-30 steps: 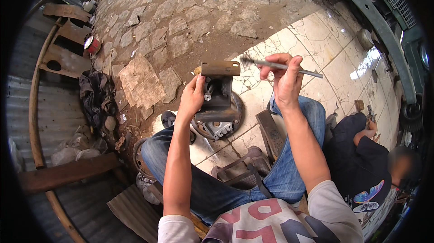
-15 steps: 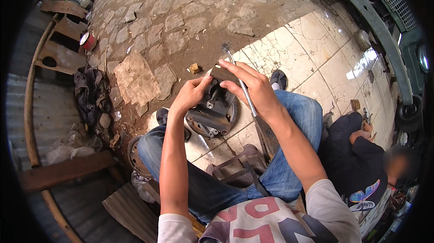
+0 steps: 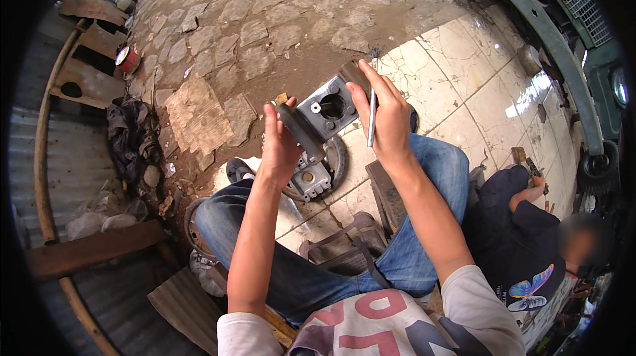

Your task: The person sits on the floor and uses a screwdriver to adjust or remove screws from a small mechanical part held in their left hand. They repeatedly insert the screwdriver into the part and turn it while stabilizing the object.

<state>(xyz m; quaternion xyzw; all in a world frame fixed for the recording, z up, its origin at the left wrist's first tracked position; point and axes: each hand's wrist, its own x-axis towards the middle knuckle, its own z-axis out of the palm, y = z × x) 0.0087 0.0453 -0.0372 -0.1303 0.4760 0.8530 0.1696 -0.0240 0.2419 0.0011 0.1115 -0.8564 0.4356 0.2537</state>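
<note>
A dark metal bracket [image 3: 319,124], with a round opening, small holes and bent ends, is tilted between my hands. My left hand [image 3: 278,147] holds its lower-left end. My right hand [image 3: 387,120] grips the upper-right end and also carries a brush with a slim silver handle [image 3: 371,132], held nearly upright, its dark wiry bristles at the top. Below the bracket, a squarish metal casting [image 3: 308,189] and a dark round ring [image 3: 341,165] lie on the tiles between my legs.
A co-worker [image 3: 503,237] crouches at right with a small object in hand, beside a vehicle's bumper [image 3: 563,58]. Cracked tiles [image 3: 450,71] adjoin stone paving [image 3: 238,4]. At left are a red can [image 3: 131,63], dark cloth [image 3: 129,137], plastic bags and a corrugated wall [image 3: 26,177].
My right hand has moved from beside the bracket onto its end, swinging the brush from sideways to upright. The bracket has been turned, showing its opening, and is higher than half a second ago.
</note>
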